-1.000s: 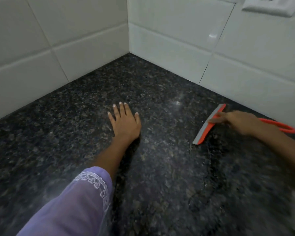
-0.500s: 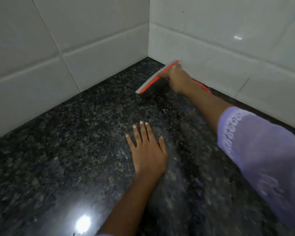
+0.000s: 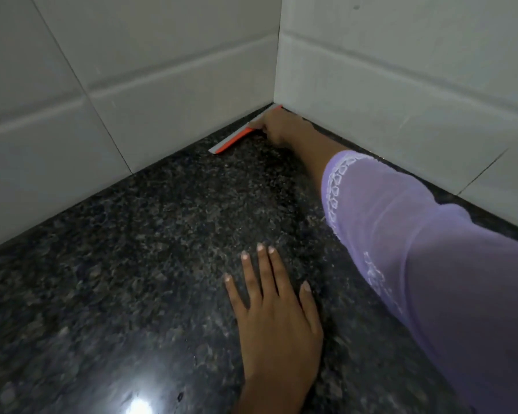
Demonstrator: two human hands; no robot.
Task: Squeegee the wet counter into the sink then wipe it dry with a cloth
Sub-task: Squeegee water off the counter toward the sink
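Note:
A dark speckled granite counter (image 3: pixel 162 240) fills the view and meets white tiled walls in a far corner. An orange squeegee (image 3: pixel 233 141) with a grey rubber blade lies pressed against the foot of the left wall, its far end in the corner. My right hand (image 3: pixel 277 128) is shut on the squeegee near its middle, the arm stretched out in a lilac sleeve. My left hand (image 3: pixel 277 312) rests flat on the counter, fingers spread, holding nothing. No sink or cloth is in view.
White tiled walls (image 3: pixel 132 85) close off the counter at the back left and back right (image 3: pixel 401 85). A bright light reflection (image 3: pixel 139 406) shines on the granite near the bottom edge.
My right hand has carried the squeegee from the right side of the counter into the far corner, against the left wall. My left hand stays flat on the counter.

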